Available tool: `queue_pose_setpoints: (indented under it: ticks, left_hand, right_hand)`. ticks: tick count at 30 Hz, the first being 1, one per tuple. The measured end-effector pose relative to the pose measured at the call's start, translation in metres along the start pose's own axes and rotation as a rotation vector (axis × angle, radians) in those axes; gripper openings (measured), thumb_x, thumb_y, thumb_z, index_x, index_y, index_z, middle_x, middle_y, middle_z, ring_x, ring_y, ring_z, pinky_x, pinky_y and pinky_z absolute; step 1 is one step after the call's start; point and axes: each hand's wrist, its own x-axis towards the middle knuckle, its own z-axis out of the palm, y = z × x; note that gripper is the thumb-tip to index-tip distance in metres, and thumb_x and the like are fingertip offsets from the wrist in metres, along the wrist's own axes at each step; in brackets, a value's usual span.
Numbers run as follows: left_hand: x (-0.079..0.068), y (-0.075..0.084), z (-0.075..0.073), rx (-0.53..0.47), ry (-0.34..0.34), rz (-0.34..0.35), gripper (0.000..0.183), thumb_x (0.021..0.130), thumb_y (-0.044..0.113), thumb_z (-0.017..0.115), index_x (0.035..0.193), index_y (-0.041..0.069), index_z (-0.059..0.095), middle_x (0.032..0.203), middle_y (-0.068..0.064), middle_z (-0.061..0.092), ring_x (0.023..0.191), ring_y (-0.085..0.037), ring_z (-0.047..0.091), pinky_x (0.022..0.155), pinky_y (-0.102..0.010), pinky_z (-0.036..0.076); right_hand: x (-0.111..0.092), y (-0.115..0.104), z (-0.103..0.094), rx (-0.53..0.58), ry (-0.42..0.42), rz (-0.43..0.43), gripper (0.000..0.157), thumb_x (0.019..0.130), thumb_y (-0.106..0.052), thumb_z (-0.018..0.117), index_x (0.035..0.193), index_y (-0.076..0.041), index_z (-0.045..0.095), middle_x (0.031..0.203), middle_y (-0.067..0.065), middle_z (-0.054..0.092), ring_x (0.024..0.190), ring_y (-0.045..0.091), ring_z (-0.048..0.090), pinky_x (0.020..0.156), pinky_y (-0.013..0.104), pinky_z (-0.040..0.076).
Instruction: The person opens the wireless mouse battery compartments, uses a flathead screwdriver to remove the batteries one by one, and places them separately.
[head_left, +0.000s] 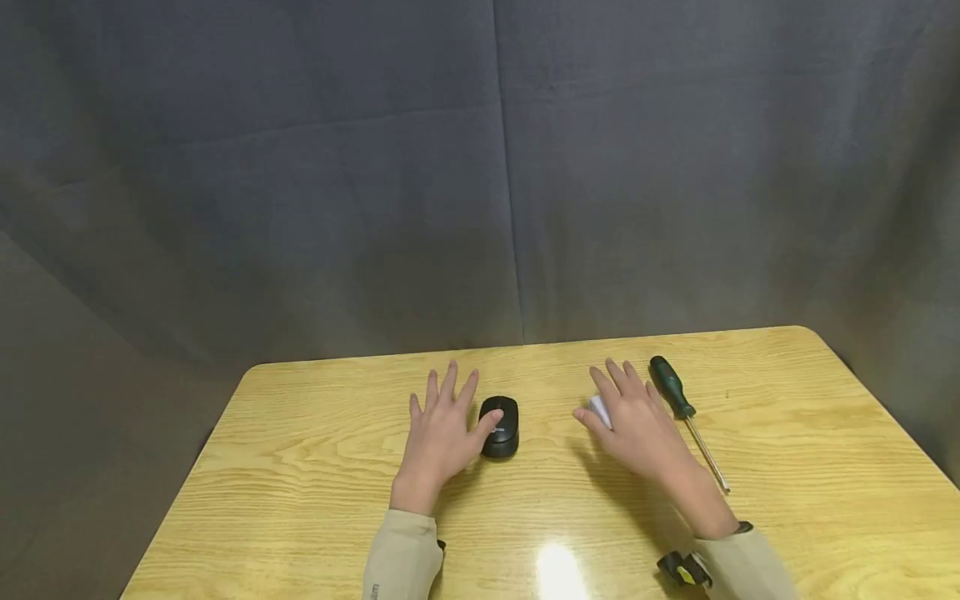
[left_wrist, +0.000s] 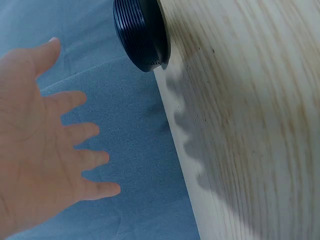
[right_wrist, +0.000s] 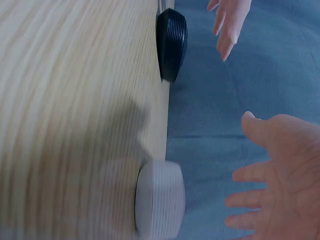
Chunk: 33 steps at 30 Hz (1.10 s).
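Fingers [head_left: 448,385] are spread wide on both hands and gripping nothing, going by the head view. The left hand [head_left: 438,437] has its thumb overlapping a black, rounded plastic computer mouse [head_left: 500,442], while the right hand [head_left: 637,433] covers most of a small white, smooth-topped block [head_left: 599,409], so only a corner peeks out. Just beside that hand lies a screwdriver [head_left: 684,410] with a dark green handle and metal shaft. Beige sleeves [head_left: 403,550] run off the bottom edge. It's all on a pale yellow wood-grain table [head_left: 300,467] with a bright glare spot, backed by a creased dark grey cloth curtain [head_left: 337,208]. Left wrist view: open palm, clear gap to the mouse, whose top gets chopped off by the frame. Right wrist view: the block sits near the table edge showing a ribbed side, kinda blurry, apart from the fingers; the lowest finger is cut off, and so's part of the left hand up top.
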Motion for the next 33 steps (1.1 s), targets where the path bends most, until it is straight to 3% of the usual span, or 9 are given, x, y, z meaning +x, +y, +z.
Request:
queue_pose_setpoints:
  ticks: [13,23,33]
  left_hand:
    - [0.000,-0.003,-0.002,0.000,-0.023,-0.005,0.066,0.103,0.046,0.061,0.158,0.013,0.044,0.168,-0.018,0.026,0.152,-0.048,0.021,0.115,-0.071,0.023]
    - [0.002,-0.007,-0.002,-0.083,-0.044,0.064,0.059,0.101,0.022,0.063,0.155,0.007,0.046,0.161,-0.018,0.040,0.149,-0.043,0.034,0.112,-0.065,0.034]
    - [0.003,-0.013,0.003,-0.103,-0.143,0.060,0.062,0.093,0.012,0.067,0.152,0.006,0.050,0.161,-0.015,0.041,0.145,-0.038,0.042,0.112,-0.058,0.039]
  right_hand:
    - [0.028,-0.029,0.011,0.049,0.029,-0.108,0.063,0.098,-0.029,0.073,0.140,0.014,0.053,0.143,0.038,0.050,0.135,0.054,0.046,0.105,0.063,0.043]
    - [0.041,-0.041,0.031,0.186,-0.067,-0.106,0.060,0.099,-0.025,0.072,0.144,0.010,0.051,0.144,0.034,0.052,0.134,0.049,0.050,0.107,0.059,0.044]
    - [0.038,-0.039,0.047,0.245,-0.219,-0.050,0.074,0.095,-0.028,0.078,0.148,0.011,0.045,0.149,0.033,0.048,0.135,0.048,0.049,0.108,0.057,0.043]
